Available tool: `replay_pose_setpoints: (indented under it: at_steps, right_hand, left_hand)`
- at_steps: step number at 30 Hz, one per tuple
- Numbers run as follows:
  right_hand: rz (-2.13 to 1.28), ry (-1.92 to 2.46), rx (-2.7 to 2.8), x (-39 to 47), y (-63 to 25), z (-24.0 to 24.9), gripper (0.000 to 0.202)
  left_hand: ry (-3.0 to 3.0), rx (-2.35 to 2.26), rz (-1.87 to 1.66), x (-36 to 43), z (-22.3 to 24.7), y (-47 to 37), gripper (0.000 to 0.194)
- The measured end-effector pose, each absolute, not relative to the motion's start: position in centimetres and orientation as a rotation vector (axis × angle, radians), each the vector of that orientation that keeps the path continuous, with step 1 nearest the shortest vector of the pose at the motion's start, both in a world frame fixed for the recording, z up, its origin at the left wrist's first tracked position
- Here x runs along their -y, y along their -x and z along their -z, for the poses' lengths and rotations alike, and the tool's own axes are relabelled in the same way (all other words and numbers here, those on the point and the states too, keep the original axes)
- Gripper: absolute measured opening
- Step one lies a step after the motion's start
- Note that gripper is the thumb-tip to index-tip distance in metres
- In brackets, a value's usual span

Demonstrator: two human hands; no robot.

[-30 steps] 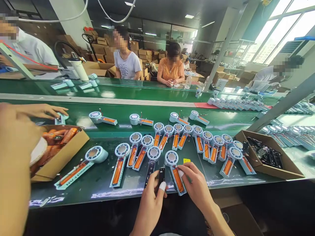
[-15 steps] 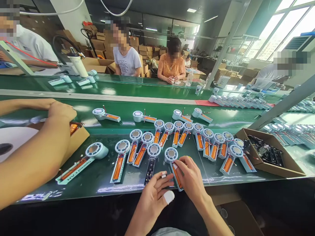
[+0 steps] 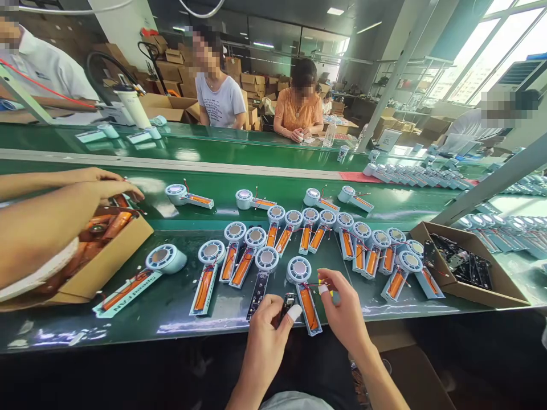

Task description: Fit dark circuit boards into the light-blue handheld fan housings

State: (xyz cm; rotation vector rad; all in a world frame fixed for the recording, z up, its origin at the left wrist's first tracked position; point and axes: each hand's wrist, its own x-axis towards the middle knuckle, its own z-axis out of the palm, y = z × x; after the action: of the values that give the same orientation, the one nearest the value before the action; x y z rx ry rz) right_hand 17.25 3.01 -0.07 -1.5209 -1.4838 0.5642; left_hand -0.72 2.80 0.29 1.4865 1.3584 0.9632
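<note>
At the bench's near edge, my left hand (image 3: 271, 327) pinches a small black circuit board (image 3: 289, 303), its white-wrapped thumb on the board. Just right of it lies a light blue fan unit (image 3: 299, 270) with an orange battery (image 3: 307, 304) in its open handle. My right hand (image 3: 339, 296) is beside this unit, thumb and index finger closed near its thin red wires; a yellow patch shows at the fingers. Left of the unit, another fan (image 3: 266, 259) has a long black board (image 3: 258, 293) along its handle.
Many fan units stand in rows behind my hands. A box of black boards (image 3: 491, 290) is at right. At left, another person's arms (image 3: 55, 210) reach over a box of orange batteries (image 3: 128, 245). More units lie on the green belt (image 3: 205, 219). People sit across.
My left hand has closed on a small black board. My right hand has moved off the handle to its right side, near the wires. The other person's arms at left have shifted, uncovering more batteries.
</note>
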Motion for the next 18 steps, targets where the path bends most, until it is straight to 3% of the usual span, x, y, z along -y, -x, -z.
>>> replay_pose_setpoints:
  at_steps: [8, 14, 18]
  right_hand:
    - [-0.160, 1.589, 1.879, -3.0, -15.6, -1.0, 0.014]
    - [-0.347, 1.429, 1.883, -3.7, -15.8, 0.3, 0.022]
    - [-0.583, 1.362, 1.746, -3.8, -16.1, 0.6, 0.015]
  left_hand:
    - [-1.211, -1.224, -0.888, -2.5, 0.6, 0.3, 0.035]
    - [-1.275, -1.391, -0.871, -2.5, 0.6, 0.4, 0.037]
    - [-1.297, -1.383, -0.838, -2.4, -0.1, 0.4, 0.032]
